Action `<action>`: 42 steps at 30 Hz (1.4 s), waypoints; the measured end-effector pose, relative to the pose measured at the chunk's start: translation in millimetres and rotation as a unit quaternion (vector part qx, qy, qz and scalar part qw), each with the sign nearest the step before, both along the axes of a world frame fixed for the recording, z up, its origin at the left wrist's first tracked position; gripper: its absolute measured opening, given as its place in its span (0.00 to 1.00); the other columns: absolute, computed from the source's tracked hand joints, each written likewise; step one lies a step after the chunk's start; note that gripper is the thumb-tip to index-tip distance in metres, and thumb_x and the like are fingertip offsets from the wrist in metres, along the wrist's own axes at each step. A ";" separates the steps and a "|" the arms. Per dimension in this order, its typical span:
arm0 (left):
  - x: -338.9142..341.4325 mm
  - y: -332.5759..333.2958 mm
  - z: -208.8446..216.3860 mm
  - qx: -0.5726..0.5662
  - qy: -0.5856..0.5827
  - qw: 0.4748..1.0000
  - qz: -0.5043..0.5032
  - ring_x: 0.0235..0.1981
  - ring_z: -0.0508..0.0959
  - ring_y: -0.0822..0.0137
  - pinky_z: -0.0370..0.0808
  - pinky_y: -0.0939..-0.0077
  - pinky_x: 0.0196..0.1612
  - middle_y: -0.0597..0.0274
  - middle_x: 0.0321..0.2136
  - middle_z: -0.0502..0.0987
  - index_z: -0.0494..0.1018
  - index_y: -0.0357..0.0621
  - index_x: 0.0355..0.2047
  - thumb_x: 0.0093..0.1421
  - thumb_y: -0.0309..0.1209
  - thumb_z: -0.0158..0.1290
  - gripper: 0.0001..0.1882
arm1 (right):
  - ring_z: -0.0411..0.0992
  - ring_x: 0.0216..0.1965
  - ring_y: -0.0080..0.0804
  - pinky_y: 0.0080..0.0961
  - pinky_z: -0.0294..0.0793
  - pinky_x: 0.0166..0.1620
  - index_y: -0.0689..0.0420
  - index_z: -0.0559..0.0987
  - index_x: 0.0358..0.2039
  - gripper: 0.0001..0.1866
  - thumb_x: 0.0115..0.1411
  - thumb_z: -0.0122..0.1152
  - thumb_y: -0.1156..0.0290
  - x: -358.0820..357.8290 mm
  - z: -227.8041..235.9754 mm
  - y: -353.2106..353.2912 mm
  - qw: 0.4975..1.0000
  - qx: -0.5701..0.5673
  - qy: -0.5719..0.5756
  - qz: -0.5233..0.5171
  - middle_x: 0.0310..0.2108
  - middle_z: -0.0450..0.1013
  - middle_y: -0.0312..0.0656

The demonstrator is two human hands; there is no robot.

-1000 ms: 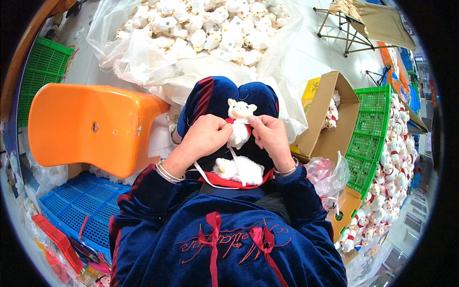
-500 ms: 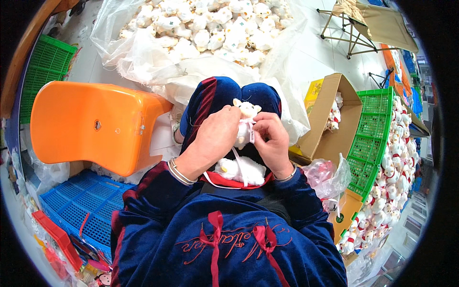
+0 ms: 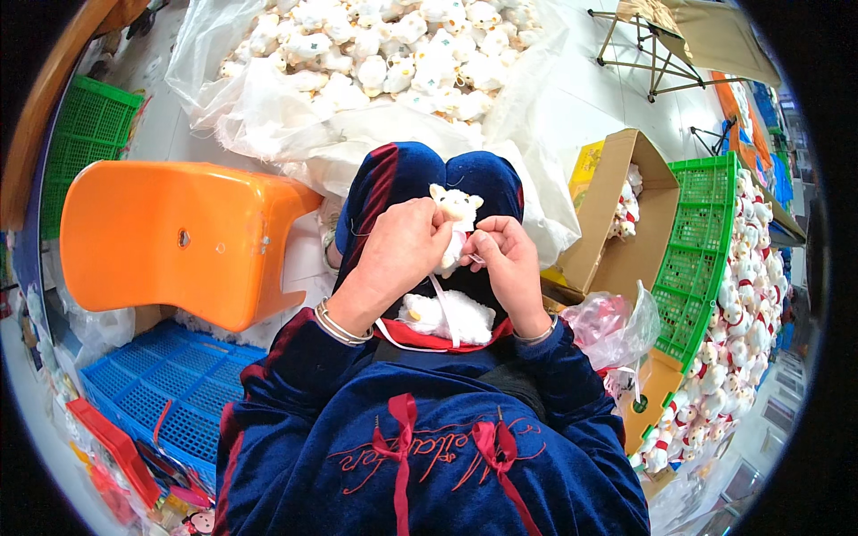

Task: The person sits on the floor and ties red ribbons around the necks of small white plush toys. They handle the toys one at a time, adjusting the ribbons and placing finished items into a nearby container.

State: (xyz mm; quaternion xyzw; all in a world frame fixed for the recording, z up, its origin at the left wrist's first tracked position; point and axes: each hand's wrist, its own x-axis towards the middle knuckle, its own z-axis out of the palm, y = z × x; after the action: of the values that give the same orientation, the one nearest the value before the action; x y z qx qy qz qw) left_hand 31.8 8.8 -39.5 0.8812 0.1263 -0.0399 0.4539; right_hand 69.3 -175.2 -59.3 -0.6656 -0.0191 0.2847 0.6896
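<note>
Above my knees, a small white plush animal (image 3: 457, 207) with pointed ears faces up, a pale pink ribbon (image 3: 457, 242) at its neck. My left hand (image 3: 399, 253) is closed on the toy's left side, fingertips by the neck. On the other side, my right hand (image 3: 511, 266) pinches the ribbon between thumb and fingers; its end shows at the fingertips. A second white plush toy (image 3: 465, 319) lies in my lap on a red cloth (image 3: 409, 338). Across it runs a loose pale ribbon strip (image 3: 443, 304). My fingers hide part of the held toy's body.
A clear plastic sheet (image 3: 340, 134) ahead holds a heap of white plush toys (image 3: 384, 54). An orange stool (image 3: 161, 241) and blue crate (image 3: 170, 384) stand left. At right are a cardboard box (image 3: 648, 214), a green crate (image 3: 693, 259) and plush toys with red neckbands (image 3: 737, 304).
The ribbon end that hung down the toy's front is now drawn into my right fingers. The toy and both hands have shifted slightly left.
</note>
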 end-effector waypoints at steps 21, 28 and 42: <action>-8.2 1.0 -8.5 -0.056 0.003 0.998 0.010 0.33 0.81 0.46 0.76 0.59 0.39 0.43 0.28 0.79 0.73 0.34 0.33 0.64 0.29 0.53 0.08 | 0.67 0.23 0.15 0.18 0.68 0.27 0.62 0.74 0.35 0.08 0.71 0.55 0.71 -2.5 -3.2 8.4 0.983 -0.138 -0.117 0.036 0.22 0.71 0.32; -8.8 6.7 -5.3 -0.144 0.006 0.989 0.028 0.17 0.77 0.74 0.74 0.75 0.21 0.59 0.22 0.79 0.75 0.34 0.34 0.65 0.29 0.56 0.08 | 0.74 0.27 0.30 0.27 0.73 0.32 0.62 0.80 0.32 0.07 0.64 0.63 0.72 13.2 13.2 6.1 0.898 -0.228 -0.370 0.076 0.28 0.74 0.45; -7.4 13.2 -7.7 -0.117 0.044 0.991 -0.044 0.22 0.78 0.71 0.77 0.73 0.28 0.59 0.23 0.79 0.77 0.33 0.33 0.58 0.29 0.62 0.10 | 0.77 0.23 0.29 0.27 0.75 0.27 0.64 0.74 0.34 0.10 0.65 0.61 0.70 21.2 44.6 15.3 0.945 -0.272 -0.104 0.152 0.25 0.76 0.46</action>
State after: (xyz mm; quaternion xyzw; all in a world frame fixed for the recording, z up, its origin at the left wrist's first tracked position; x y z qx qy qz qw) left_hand 24.4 22.1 -47.2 0.8244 0.1018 -0.1129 0.5453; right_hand 90.5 -159.9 -14.7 -0.8429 -0.1131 0.3099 0.4251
